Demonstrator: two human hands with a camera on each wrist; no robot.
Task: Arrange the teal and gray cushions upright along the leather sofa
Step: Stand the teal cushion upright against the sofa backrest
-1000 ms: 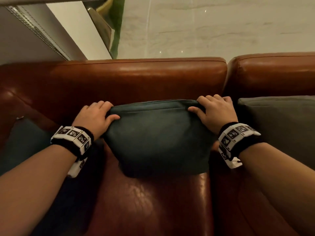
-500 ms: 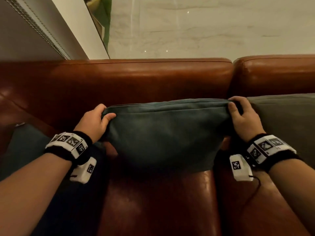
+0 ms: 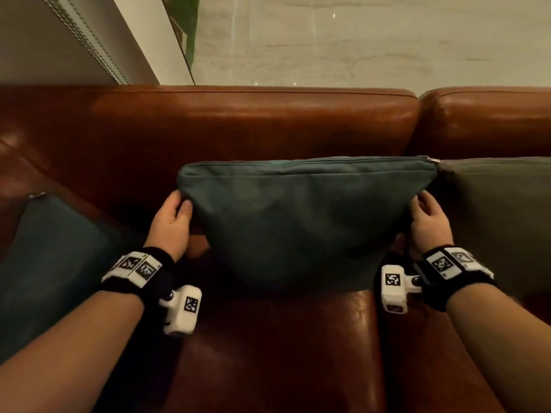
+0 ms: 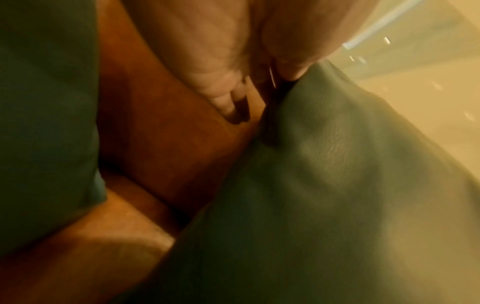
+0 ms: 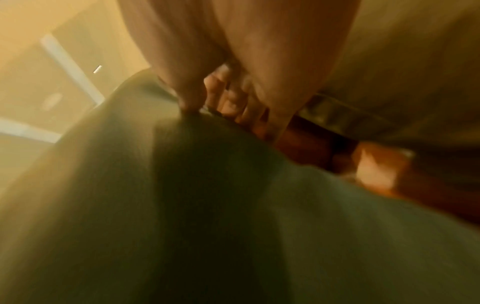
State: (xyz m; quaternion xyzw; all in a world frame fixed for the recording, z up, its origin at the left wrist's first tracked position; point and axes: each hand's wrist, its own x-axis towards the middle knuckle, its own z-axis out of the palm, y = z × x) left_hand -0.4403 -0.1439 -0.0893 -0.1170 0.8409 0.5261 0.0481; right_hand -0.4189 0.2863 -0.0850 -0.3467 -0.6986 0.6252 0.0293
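Observation:
A teal cushion (image 3: 304,222) stands upright on the leather sofa (image 3: 253,120), its zipper edge on top and its back against the backrest. My left hand (image 3: 182,204) holds its left side, thumb in front and fingers behind. On the opposite side my right hand (image 3: 419,205) grips the cushion the same way. The left wrist view shows the thumb at the teal cushion (image 4: 337,185) edge. In the right wrist view the fingers curl behind the teal cushion (image 5: 182,205). A gray cushion (image 3: 501,219) stands upright just to the right, touching it.
A second teal cushion (image 3: 50,263) leans in the sofa's left corner, apart from the held one. Bare brown seat (image 3: 274,353) lies in front of me. Behind the backrest are a pale wall (image 3: 357,40) and a window frame (image 3: 89,46).
Both hands have slid from the cushion's top corners down to its sides. The cushion has spread wider and now shows its zipper edge along the top.

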